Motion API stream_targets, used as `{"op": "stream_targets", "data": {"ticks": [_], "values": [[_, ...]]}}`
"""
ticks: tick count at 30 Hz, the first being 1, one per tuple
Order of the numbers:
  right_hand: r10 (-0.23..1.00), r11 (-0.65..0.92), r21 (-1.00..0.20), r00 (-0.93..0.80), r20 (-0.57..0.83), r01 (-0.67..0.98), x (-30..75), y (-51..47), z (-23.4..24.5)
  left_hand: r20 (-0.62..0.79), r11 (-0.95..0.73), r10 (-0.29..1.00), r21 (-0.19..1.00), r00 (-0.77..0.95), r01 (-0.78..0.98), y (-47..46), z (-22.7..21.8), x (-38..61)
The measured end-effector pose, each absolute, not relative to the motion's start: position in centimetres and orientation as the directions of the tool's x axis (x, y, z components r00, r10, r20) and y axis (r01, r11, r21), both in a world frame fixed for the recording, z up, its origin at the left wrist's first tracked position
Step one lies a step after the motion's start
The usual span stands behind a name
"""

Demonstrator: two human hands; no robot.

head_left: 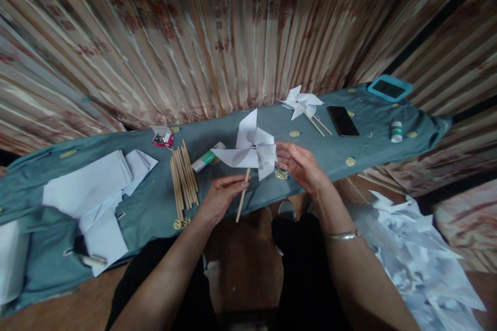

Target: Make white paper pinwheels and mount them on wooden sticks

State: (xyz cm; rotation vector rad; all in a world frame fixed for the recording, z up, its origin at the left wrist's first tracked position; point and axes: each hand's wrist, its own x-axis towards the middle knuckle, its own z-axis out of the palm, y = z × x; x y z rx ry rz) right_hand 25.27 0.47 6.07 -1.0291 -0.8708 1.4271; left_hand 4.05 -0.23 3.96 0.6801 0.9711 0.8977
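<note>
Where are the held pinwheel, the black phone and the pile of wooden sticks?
Held pinwheel [254,147], head view: its silver centre.
Black phone [343,121], head view: middle of its screen.
Pile of wooden sticks [186,178], head view: about mid-length.

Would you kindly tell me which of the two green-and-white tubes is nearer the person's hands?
The tube lying on its side between the wooden sticks and the held pinwheel; the other tube is far right, beyond the phone.
</note>
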Motion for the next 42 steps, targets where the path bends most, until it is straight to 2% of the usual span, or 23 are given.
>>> {"op": "stream_targets", "data": {"ticks": [9, 17, 27, 35, 42], "values": [[0.989, -0.142, -0.924, -0.098, -0.114, -0.354, 24.6, 0.0, 6.8, -0.350, 0.411, 0.904, 0.869, 0.246, -0.274, -0.1, 2.8, 4.0], [0.987, -0.164, -0.936, -0.054, -0.154, -0.310, 24.3, 0.1, 6.5, -0.324, 0.374, 0.920, 0.893, 0.221, -0.250, 0.0, 2.4, 4.0], [0.980, -0.200, -0.912, -0.084, -0.182, -0.359, 24.1, 0.0, 6.5, -0.245, 0.278, 0.955, 0.935, 0.166, -0.221, 0.1, 2.1, 4.1], [0.973, -0.228, -0.902, -0.100, -0.206, -0.366, 23.7, -0.1, 6.2, -0.233, 0.261, 0.960, 0.945, 0.157, -0.198, 0.2, 2.3, 4.2], [0.976, -0.199, -0.913, -0.153, -0.153, -0.357, 24.5, -0.4, 6.4, -0.273, 0.314, 0.941, 0.924, 0.202, -0.216, -0.1, 2.6, 3.9]]}}
